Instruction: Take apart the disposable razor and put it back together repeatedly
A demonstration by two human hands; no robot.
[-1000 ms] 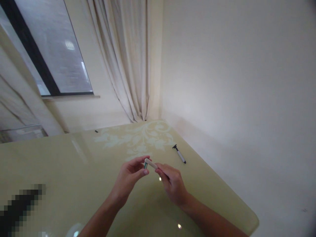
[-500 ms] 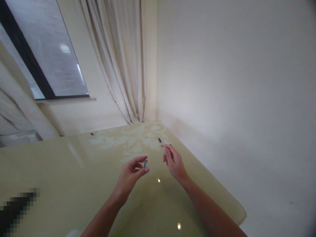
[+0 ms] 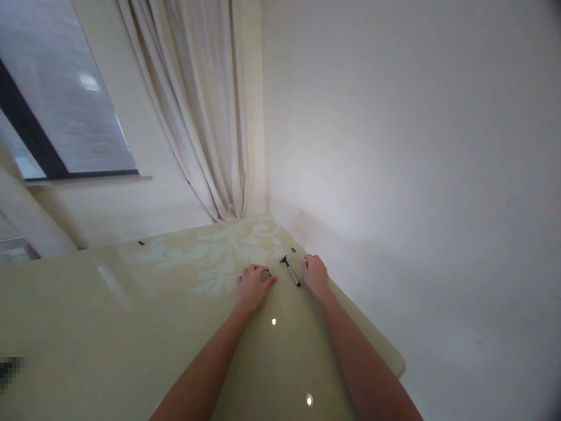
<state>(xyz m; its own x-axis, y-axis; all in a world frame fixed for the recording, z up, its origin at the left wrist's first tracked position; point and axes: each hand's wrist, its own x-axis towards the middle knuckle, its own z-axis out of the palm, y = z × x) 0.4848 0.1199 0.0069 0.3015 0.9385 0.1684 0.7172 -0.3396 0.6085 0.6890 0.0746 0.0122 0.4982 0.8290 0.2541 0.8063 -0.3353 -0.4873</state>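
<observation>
A razor [image 3: 291,273] with a grey handle and black ends lies slantwise on the glossy table [image 3: 153,327], between my two hands. To its left, my left hand [image 3: 254,287] is low at the tabletop, thumb and fingers closed round a small dark razor cartridge [image 3: 269,273], mostly hidden. On the razor's other side is my right hand [image 3: 316,277], apart from the handle, close to the table edge. Its fingers are curled in, and whatever they hold, if anything, is hidden. Just beyond the razor lies a small dark piece [image 3: 293,249].
Another small dark piece [image 3: 141,242] lies near the table's far edge on the left. A white wall [image 3: 394,175] runs along the right side. Beige curtains [image 3: 205,117] hang at the back beside a window [image 3: 96,128]. A blurred dark object [image 3: 9,369] shows at far left.
The razor has gone from my right hand onto the table, and that hand has come away to its right. My left hand has moved forward and down with the cartridge. The view has shifted slightly right.
</observation>
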